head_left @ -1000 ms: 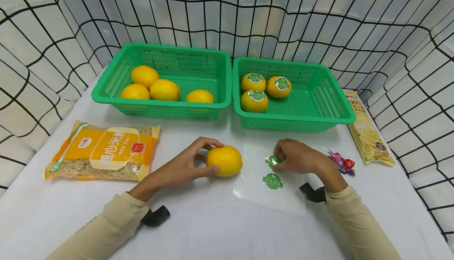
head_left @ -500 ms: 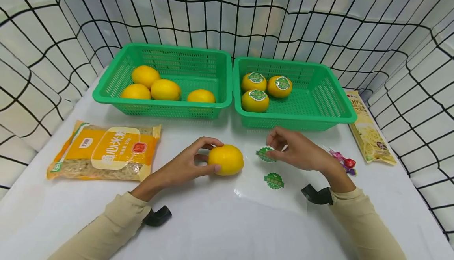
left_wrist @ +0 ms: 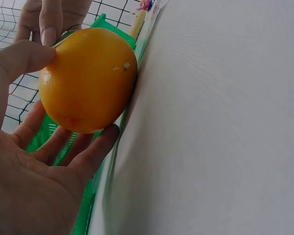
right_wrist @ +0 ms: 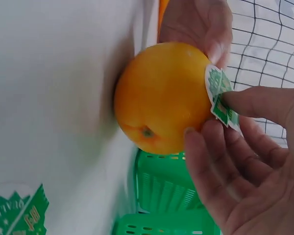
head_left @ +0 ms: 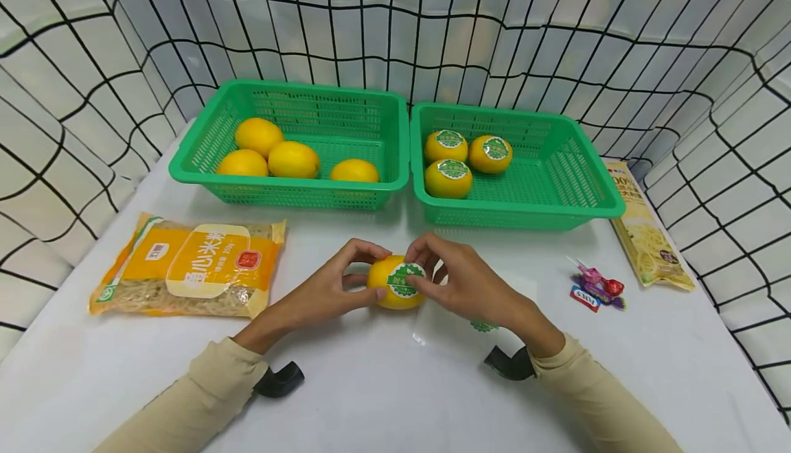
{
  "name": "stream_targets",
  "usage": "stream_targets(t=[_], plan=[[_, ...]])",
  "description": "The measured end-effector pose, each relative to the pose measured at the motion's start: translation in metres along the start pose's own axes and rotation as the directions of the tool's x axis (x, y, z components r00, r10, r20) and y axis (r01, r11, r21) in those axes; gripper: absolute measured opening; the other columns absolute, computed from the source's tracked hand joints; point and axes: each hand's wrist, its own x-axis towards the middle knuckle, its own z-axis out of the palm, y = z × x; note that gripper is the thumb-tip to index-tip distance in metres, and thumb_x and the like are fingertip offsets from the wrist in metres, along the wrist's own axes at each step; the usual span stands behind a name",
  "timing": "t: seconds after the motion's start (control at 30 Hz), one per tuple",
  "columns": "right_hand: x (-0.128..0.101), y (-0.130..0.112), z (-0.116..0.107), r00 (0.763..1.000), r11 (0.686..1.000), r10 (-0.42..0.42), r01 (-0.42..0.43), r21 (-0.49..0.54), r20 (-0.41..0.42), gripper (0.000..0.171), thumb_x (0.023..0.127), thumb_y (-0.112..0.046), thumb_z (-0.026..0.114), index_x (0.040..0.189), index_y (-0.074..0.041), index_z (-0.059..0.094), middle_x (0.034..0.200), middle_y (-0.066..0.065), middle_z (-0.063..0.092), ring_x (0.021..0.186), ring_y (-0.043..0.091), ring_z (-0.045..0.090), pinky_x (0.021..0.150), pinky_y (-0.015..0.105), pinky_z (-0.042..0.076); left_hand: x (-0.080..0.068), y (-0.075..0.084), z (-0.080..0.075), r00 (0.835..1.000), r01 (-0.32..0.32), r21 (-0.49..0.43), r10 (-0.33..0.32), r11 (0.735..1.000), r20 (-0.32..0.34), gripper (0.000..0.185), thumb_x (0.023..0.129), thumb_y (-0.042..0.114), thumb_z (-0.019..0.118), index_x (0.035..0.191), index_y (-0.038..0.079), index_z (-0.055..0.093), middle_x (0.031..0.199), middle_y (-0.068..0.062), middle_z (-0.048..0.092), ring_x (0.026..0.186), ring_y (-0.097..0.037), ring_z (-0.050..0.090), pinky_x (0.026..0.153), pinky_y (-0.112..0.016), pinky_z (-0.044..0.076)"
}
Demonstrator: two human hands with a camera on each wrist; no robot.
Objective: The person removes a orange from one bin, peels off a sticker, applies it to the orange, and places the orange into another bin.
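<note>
Two hands on round glossy orange (head_left: 395, 283); green serrated sticker (head_left: 404, 280) pressed on.

Head view: high, looking forward and down over table (head_left: 383, 398). Wrist views: close, low (sideways-tilted); all share orange (head_left: 395, 281) mid-frame.

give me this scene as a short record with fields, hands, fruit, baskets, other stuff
left hand: left hand grips the orange on the table
right hand: right hand presses a green sticker onto that orange
left basket: left basket holds four plain oranges
right basket: right basket holds three stickered oranges
sticker sheet: sticker sheet under the right wrist, one sticker partly visible
left of hands: noodle bag
right of hands: candies, pasta packet
</note>
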Motion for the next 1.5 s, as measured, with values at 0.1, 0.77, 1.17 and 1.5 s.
stream_targets(t=[0.1, 0.77, 1.17, 1.5], plan=[[-0.002, -0.001, 0.004, 0.999, 1.000, -0.020, 0.019, -0.011, -0.034, 0.025, 0.096, -0.008, 0.079, 0.116, -0.008, 0.064, 0.106, 0.001, 0.068, 0.087, 0.013, 0.063, 0.080, 0.036, 0.063, 0.000, 0.000, 0.001, 1.000, 0.001, -0.009, -0.001, 1.000, 0.002, 0.052, 0.098, 0.017, 0.078, 0.141, 0.016, 0.048, 0.148, -0.002, 0.051, 0.140, -0.023, 0.051, 0.119, -0.053, 0.044], [-0.013, -0.008, 0.005, 0.984, 0.781, -0.135, 0.033, -0.624, -0.118, 0.034, 0.097, -0.043, 0.078, 0.127, -0.027, 0.073, 0.116, -0.001, 0.069, 0.080, 0.013, 0.067, 0.047, 0.021, 0.043, 0.003, 0.002, 0.004, 1.000, -0.020, 0.009, 0.020, 1.000, -0.001, 0.053, 0.098, 0.016, 0.078, 0.141, 0.013, 0.046, 0.147, -0.005, 0.050, 0.137, -0.023, 0.053, 0.113, -0.039, 0.050], [-0.006, 0.010, 0.007, 0.917, 0.806, -0.378, 0.258, -0.533, -0.129, 0.017, 0.088, -0.015, 0.089, 0.102, -0.017, 0.081, 0.106, -0.006, 0.078, 0.104, 0.013, 0.070, 0.082, 0.030, 0.063, 0.000, 0.004, -0.001, 0.996, -0.080, 0.070, 0.083, 0.994, -0.041, 0.033, 0.100, 0.015, 0.076, 0.128, 0.018, 0.059, 0.147, -0.002, 0.058, 0.141, -0.019, 0.052, 0.111, -0.051, 0.051], [-0.004, 0.004, 0.007, 0.863, 0.714, -0.494, 0.334, -0.615, -0.106, 0.016, 0.084, -0.020, 0.092, 0.096, -0.017, 0.082, 0.098, -0.006, 0.079, 0.097, 0.015, 0.070, 0.080, 0.029, 0.062, 0.000, 0.005, 0.008, 0.976, -0.137, 0.159, 0.161, 0.978, -0.145, 0.019, 0.101, 0.015, 0.074, 0.119, 0.018, 0.072, 0.139, -0.001, 0.064, 0.131, -0.019, 0.060, 0.100, -0.042, 0.059]])
